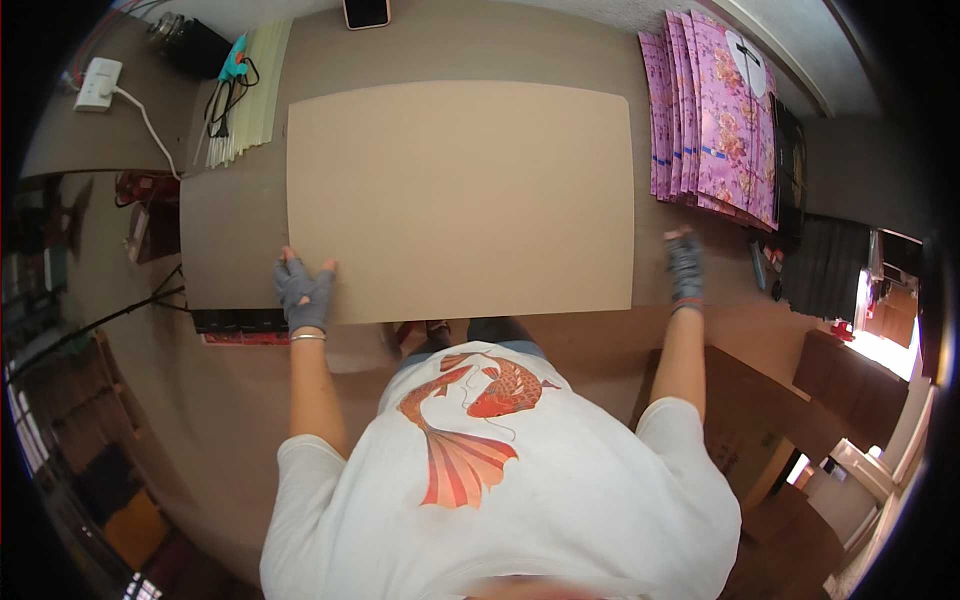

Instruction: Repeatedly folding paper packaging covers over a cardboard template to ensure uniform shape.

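A large flat sheet of plain brown cardboard (460,200) lies on the table in front of me. My left hand (303,295), in a grey fingerless glove, is at its near left corner, with the thumb over the edge and the fingers spread. Off the sheet's right side, apart from it, my right hand (685,268) hovers over the table in a matching glove. Its fingers are loosely bent and slightly blurred, and nothing shows in them.
Pink floral folded pieces (710,120) are stacked at the far right. At the far left lie a teal glue gun (236,62), pale glue sticks (263,85), a dark jar (195,45) and a white power socket (98,84). A phone (367,12) rests at the back.
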A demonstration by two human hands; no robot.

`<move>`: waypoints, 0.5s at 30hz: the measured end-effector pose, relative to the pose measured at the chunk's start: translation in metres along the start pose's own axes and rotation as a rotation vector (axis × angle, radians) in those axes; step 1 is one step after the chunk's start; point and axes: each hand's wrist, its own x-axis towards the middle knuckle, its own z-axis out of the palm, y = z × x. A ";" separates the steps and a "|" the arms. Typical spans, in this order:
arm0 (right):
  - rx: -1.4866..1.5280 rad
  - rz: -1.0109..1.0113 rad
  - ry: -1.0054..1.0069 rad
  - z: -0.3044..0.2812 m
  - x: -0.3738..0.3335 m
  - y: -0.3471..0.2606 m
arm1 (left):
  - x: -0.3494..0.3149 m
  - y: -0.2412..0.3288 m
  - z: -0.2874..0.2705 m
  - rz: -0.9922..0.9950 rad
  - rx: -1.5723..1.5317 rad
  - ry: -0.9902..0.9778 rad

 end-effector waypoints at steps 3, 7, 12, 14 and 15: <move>-0.407 -0.157 -0.095 0.054 -0.072 -0.018 | 0.003 -0.013 -0.015 -0.038 -0.062 -0.130; -0.701 -0.176 -0.158 0.055 -0.102 -0.058 | 0.010 -0.028 -0.009 0.025 -0.104 -0.073; -0.882 -0.257 -0.124 0.051 -0.105 -0.065 | 0.011 -0.018 -0.022 -0.034 -0.170 -0.087; 0.028 -0.256 -0.098 0.040 -0.070 -0.004 | 0.025 -0.020 -0.021 -0.003 -0.184 -0.107; 0.034 -0.264 -0.122 0.032 -0.065 -0.017 | 0.027 -0.029 -0.022 0.000 -0.185 -0.117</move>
